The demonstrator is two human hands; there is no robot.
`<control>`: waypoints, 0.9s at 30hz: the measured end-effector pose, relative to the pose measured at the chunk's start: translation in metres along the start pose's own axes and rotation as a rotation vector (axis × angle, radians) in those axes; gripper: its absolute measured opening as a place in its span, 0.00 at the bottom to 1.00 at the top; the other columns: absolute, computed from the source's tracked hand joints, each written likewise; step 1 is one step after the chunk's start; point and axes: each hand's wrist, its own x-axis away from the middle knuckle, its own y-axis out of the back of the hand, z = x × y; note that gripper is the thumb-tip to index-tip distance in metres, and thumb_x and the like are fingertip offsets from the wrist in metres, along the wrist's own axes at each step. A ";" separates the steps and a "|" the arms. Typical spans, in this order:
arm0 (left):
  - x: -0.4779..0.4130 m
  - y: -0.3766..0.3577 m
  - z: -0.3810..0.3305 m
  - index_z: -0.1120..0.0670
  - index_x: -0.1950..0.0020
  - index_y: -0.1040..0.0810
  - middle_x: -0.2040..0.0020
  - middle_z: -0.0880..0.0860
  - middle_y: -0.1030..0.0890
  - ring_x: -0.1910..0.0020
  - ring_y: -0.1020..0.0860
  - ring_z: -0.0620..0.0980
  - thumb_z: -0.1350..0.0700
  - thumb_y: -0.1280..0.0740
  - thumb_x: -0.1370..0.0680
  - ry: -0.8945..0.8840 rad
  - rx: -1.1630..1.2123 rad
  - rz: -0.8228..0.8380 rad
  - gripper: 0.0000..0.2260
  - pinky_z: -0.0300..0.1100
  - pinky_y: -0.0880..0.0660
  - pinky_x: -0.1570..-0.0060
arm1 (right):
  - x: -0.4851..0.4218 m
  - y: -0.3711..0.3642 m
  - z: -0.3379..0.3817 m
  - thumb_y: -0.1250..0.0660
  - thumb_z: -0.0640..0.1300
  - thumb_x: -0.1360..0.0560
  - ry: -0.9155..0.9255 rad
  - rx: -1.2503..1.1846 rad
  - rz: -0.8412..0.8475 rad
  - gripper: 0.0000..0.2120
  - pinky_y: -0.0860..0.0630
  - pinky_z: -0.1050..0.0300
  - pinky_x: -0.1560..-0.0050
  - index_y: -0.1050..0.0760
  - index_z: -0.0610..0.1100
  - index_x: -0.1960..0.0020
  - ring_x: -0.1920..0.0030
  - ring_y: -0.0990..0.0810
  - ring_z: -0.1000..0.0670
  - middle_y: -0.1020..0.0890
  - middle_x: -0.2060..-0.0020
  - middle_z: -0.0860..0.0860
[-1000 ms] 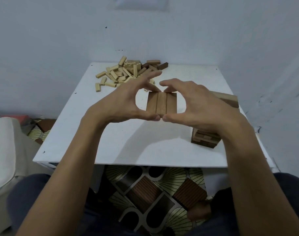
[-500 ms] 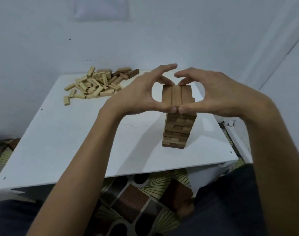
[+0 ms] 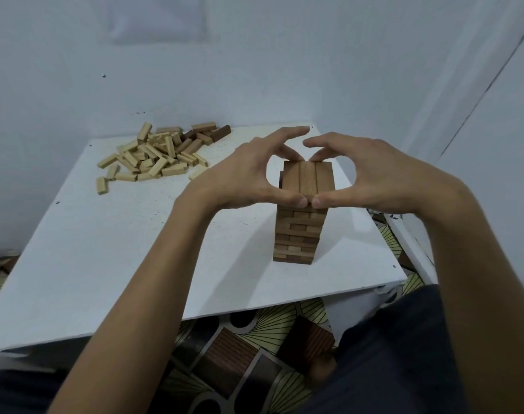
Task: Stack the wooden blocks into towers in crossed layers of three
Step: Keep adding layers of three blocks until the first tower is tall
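**Change since earlier frames.** One second ago both hands held a flat set of three blocks over the middle of the table, with the tower off to the right, half hidden behind the right wrist. Half a second ago the set was at the tower's top. It is now there in the same grip. The view has also swung, so the tower stands near centre.

**Left hand** [image 3: 246, 177]. Thumb at the near end of the layer [image 3: 307, 179], fingers curved over to its far end; pinches it.

**Right hand** [image 3: 371, 177]. Mirror of the left: thumb near, fingers far, pinching the same layer. The two thumb tips almost meet.

**Layer.** Three brown blocks side by side, long sides touching, pointing away from the viewer. On top of the tower [image 3: 298, 234]; the thumbs hide the near edge, so full contact cannot be told.

**Tower.** Upright, in crossed layers of mixed brown tones, on the right part of the table, near its front edge.

**Pile** [image 3: 156, 156]. Loose blocks, mostly pale, a few dark at the right end; far left of the table, well apart from the tower.

**Table** [image 3: 105, 264]. White top, flecked with small dark specks.

**Room.** Pale bluish wall [image 3: 254, 55] behind and to the right. Floor [image 3: 240, 354] shows a pattern of brown squares and fan shapes. Dark trousers [image 3: 404, 354] at the bottom edge.
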 end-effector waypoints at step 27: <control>0.020 -0.065 0.001 0.47 0.22 0.37 0.26 0.44 0.31 0.28 0.34 0.36 0.39 0.46 0.18 0.143 0.583 -0.512 0.26 0.40 0.38 0.29 | 0.023 -0.074 0.008 0.49 0.65 0.22 -0.183 -0.697 -0.498 0.31 0.38 0.61 0.27 0.41 0.56 0.22 0.28 0.36 0.65 0.35 0.25 0.61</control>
